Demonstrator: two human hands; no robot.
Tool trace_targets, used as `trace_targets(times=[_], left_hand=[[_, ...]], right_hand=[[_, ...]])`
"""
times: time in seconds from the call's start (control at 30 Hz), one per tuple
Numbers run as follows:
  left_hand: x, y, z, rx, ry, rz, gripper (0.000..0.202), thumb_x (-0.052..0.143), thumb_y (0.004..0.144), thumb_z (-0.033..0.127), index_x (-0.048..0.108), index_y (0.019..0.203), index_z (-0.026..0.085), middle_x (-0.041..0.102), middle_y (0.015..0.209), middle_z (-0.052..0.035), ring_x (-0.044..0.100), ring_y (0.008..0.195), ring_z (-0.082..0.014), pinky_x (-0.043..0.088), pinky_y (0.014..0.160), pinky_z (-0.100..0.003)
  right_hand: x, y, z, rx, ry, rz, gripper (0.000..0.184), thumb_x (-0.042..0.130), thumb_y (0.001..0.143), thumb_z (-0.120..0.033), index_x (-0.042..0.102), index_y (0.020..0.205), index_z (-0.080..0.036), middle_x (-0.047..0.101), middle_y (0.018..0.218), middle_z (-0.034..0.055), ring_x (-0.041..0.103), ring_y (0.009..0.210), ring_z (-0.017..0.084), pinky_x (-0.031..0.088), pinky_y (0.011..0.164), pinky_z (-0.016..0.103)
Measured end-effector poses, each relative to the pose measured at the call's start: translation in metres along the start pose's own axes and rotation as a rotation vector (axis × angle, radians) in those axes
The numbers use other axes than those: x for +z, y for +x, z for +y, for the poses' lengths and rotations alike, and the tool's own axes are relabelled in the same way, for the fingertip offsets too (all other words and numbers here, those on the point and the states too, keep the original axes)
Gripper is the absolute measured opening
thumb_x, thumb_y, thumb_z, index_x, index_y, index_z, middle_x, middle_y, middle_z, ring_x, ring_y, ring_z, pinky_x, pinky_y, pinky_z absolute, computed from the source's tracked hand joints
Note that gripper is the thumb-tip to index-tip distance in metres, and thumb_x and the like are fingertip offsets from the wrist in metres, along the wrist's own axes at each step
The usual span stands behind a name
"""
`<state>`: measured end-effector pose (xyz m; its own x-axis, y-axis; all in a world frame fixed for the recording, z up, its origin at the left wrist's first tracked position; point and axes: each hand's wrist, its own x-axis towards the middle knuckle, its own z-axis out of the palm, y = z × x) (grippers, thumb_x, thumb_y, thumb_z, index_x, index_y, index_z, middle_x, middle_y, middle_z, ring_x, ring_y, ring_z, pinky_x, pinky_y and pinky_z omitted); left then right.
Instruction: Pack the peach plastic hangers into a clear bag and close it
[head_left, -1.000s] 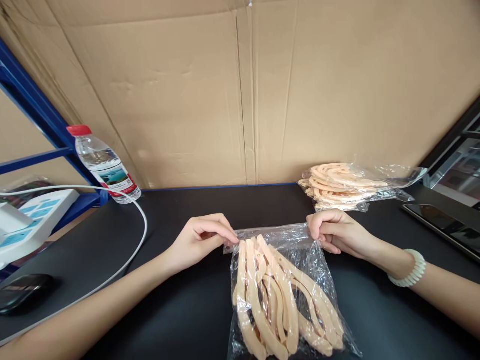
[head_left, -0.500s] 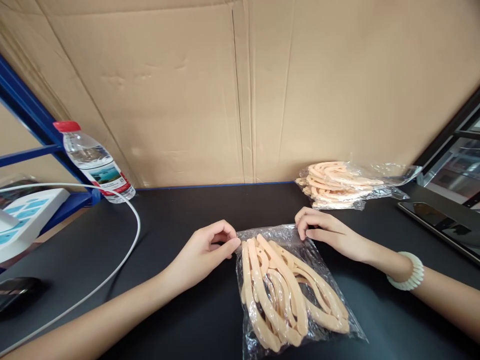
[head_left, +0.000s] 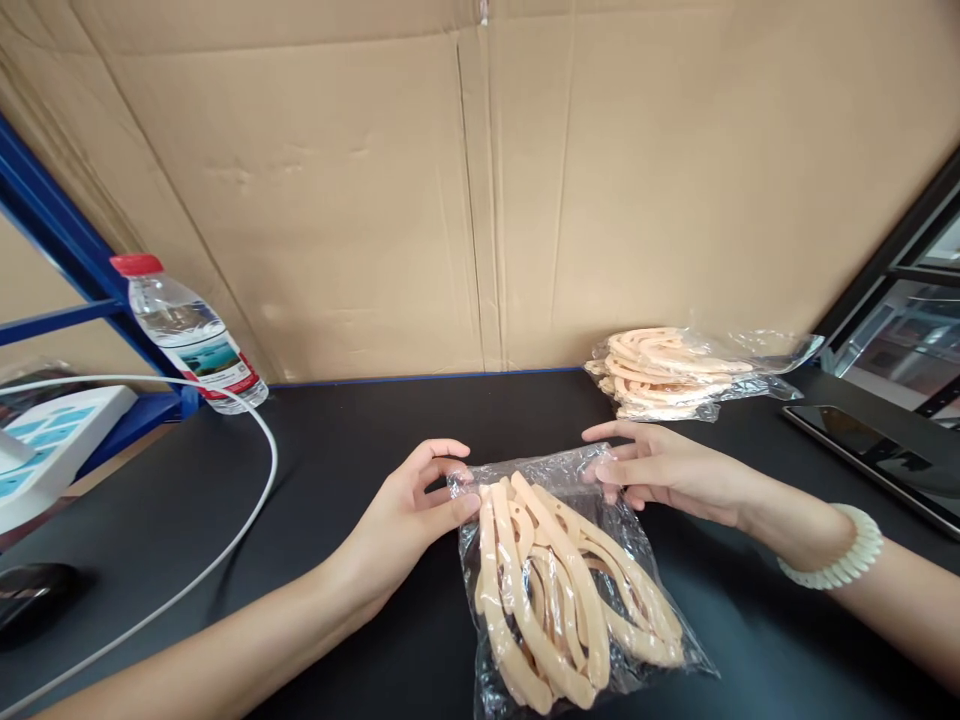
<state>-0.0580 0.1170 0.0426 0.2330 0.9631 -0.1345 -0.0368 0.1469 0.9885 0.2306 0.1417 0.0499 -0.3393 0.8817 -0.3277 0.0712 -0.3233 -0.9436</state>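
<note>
A clear plastic bag point(head_left: 570, 590) full of several curved peach-coloured plastic pieces lies on the black table point(head_left: 360, 450) in front of me. My left hand point(head_left: 412, 510) pinches the bag's upper left corner between thumb and fingers. My right hand point(head_left: 652, 468) holds the bag's upper right edge, its fingers stretched towards the left. The bag's top edge is lifted slightly between the two hands. A white bead bracelet point(head_left: 836, 550) sits on my right wrist.
A second bag of the same peach pieces point(head_left: 675, 370) lies at the back right by the cardboard wall point(head_left: 480, 180). A water bottle point(head_left: 187, 335), a white cable point(head_left: 255, 490) and a white power strip point(head_left: 45, 440) are at the left, a dark mouse point(head_left: 30, 590) at the near left, a tablet point(head_left: 877, 460) at the right.
Both hands have slid along the bag's top edge and lifted it a little. My right hand's fingers have opened out flatter. The bag has shifted slightly towards me.
</note>
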Motion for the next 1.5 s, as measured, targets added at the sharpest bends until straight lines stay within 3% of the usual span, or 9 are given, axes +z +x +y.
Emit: trace_targets(times=[0.3, 0.53, 0.73, 0.83, 0.97, 1.07, 1.13, 1.23, 1.5], left_hand=[[-0.005, 0.002, 0.008, -0.248, -0.164, -0.02, 0.071, 0.085, 0.065, 0.011, 0.053, 0.129, 0.011, 0.076, 0.099, -0.0118, 0.072, 0.096, -0.0201, 0.054, 0.088, -0.025], [-0.013, 0.009, 0.01, -0.173, -0.144, 0.04, 0.066, 0.085, 0.064, 0.009, 0.059, 0.125, 0.013, 0.078, 0.09, -0.0089, 0.073, 0.084, -0.016, 0.054, 0.084, -0.024], [-0.006, 0.008, 0.007, -0.029, -0.316, -0.045, 0.05, 0.079, 0.071, 0.012, 0.064, 0.119, 0.016, 0.075, 0.105, -0.009, 0.069, 0.097, -0.0191, 0.05, 0.093, -0.03], [0.001, 0.006, 0.007, -0.086, -0.467, -0.143, 0.041, 0.072, 0.071, 0.013, 0.066, 0.112, 0.016, 0.072, 0.114, -0.0107, 0.068, 0.097, -0.023, 0.052, 0.085, -0.035], [0.009, 0.003, 0.006, -0.201, -0.549, -0.141, 0.065, 0.069, 0.074, 0.011, 0.049, 0.133, 0.029, 0.065, 0.127, -0.0093, 0.068, 0.1, -0.0256, 0.051, 0.083, -0.04], [0.014, 0.002, 0.003, -0.209, -0.54, -0.108, 0.058, 0.066, 0.085, 0.031, 0.046, 0.138, 0.022, 0.069, 0.118, -0.0131, 0.068, 0.1, -0.0271, 0.049, 0.088, -0.043], [0.017, 0.001, 0.002, -0.176, -0.534, -0.227, 0.052, 0.061, 0.088, 0.043, 0.054, 0.131, 0.014, 0.069, 0.117, -0.0164, 0.065, 0.107, -0.0296, 0.046, 0.096, -0.043], [0.021, -0.003, 0.004, -0.136, -0.446, -0.36, 0.044, 0.067, 0.086, 0.029, 0.059, 0.126, 0.015, 0.067, 0.121, -0.016, 0.061, 0.115, -0.0317, 0.041, 0.103, -0.045], [0.016, -0.007, 0.006, -0.191, -0.38, -0.256, 0.051, 0.069, 0.083, 0.017, 0.053, 0.131, 0.025, 0.068, 0.119, -0.0128, 0.066, 0.104, -0.0289, 0.045, 0.097, -0.049]], right_hand=[[-0.004, 0.005, 0.002, -0.126, -0.132, 0.039, 0.026, 0.081, 0.067, -0.034, 0.068, 0.073, -0.011, 0.073, 0.072, 0.0073, 0.059, 0.055, 0.007, 0.045, 0.052, 0.018], [0.002, 0.001, -0.003, -0.203, -0.082, 0.119, 0.027, 0.085, 0.061, -0.033, 0.069, 0.073, -0.014, 0.073, 0.065, 0.0048, 0.058, 0.051, 0.009, 0.046, 0.052, 0.023], [0.007, 0.002, 0.002, -0.35, 0.021, 0.13, 0.022, 0.084, 0.067, -0.031, 0.069, 0.075, -0.016, 0.074, 0.07, 0.0028, 0.058, 0.055, 0.008, 0.046, 0.055, 0.021], [0.01, 0.002, 0.006, -0.371, 0.04, 0.099, 0.021, 0.083, 0.069, -0.03, 0.07, 0.077, -0.016, 0.074, 0.07, 0.0024, 0.059, 0.058, 0.008, 0.046, 0.057, 0.02], [0.012, 0.0, 0.007, -0.334, 0.06, 0.068, 0.023, 0.084, 0.068, -0.031, 0.07, 0.079, -0.016, 0.073, 0.07, 0.0028, 0.06, 0.058, 0.008, 0.047, 0.057, 0.02], [0.012, -0.002, 0.004, -0.325, 0.096, 0.062, 0.025, 0.085, 0.066, -0.032, 0.07, 0.079, -0.017, 0.074, 0.072, 0.0032, 0.061, 0.06, 0.009, 0.047, 0.06, 0.021], [0.013, -0.003, 0.001, -0.323, 0.106, 0.07, 0.026, 0.086, 0.065, -0.033, 0.07, 0.079, -0.017, 0.074, 0.073, 0.0033, 0.061, 0.061, 0.01, 0.048, 0.061, 0.022], [0.013, -0.003, -0.002, -0.309, 0.092, 0.081, 0.029, 0.087, 0.063, -0.035, 0.07, 0.079, -0.018, 0.074, 0.073, 0.0036, 0.061, 0.061, 0.011, 0.048, 0.06, 0.024], [0.005, -0.002, -0.002, -0.259, 0.078, 0.072, 0.032, 0.087, 0.062, -0.034, 0.07, 0.082, -0.016, 0.075, 0.077, 0.0054, 0.062, 0.064, 0.01, 0.049, 0.062, 0.022]])
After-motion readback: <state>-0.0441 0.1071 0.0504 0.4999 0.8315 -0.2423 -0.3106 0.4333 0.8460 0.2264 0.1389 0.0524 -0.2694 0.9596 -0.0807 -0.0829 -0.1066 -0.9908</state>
